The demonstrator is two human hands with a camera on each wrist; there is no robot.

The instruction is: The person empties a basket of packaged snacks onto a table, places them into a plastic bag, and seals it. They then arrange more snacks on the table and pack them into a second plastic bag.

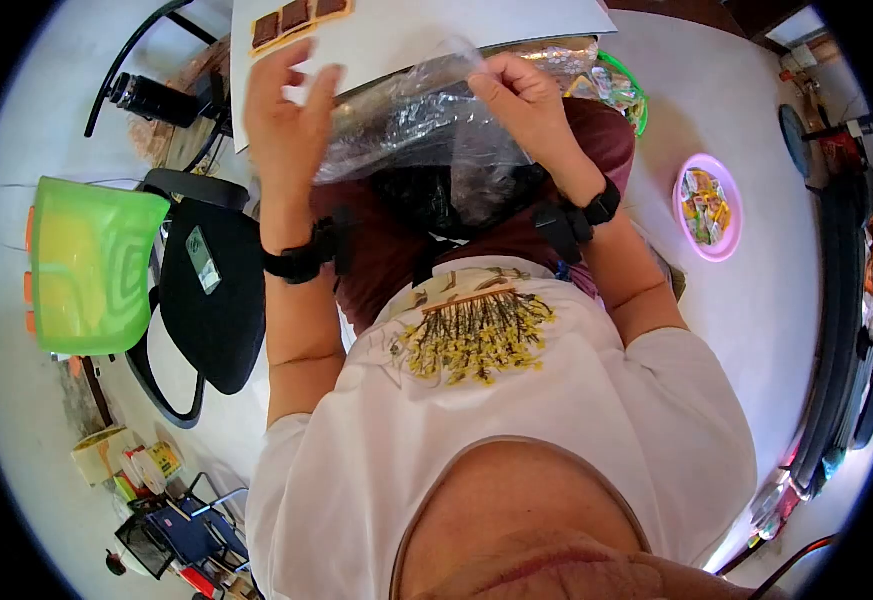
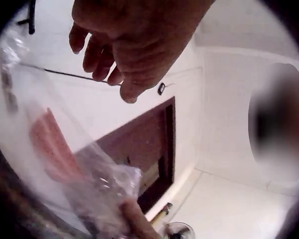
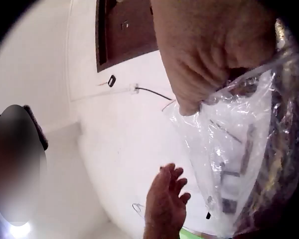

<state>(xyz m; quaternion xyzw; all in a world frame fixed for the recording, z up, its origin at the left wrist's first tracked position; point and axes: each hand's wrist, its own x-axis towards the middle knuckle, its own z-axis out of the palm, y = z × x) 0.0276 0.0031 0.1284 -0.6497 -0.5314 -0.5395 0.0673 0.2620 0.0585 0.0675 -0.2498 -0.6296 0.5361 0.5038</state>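
Note:
A clear, crinkled plastic bag [image 1: 396, 130] stretches over the lap in the head view. The thumb and fingers of my right hand [image 1: 528, 105] pinch its upper edge, and in the right wrist view the clear bag [image 3: 209, 144] hangs from that grip. Off to the left, my left hand [image 1: 294, 125] is raised with thumb and fingers apart, holding nothing; in the right wrist view this left hand [image 3: 165, 204] stands apart from the bag. Below the clear bag, black plastic [image 1: 426, 195] lies between the thighs.
On the white table [image 1: 396, 30] ahead lie three brown squares [image 1: 296, 14] on yellowish backing. At right, a pink basin [image 1: 734, 245] holds small packets, near a green-rimmed basket [image 1: 641, 110]. A black chair [image 1: 211, 330] with a phone [image 1: 201, 262] on it stands left, beside a green chair back [image 1: 96, 265].

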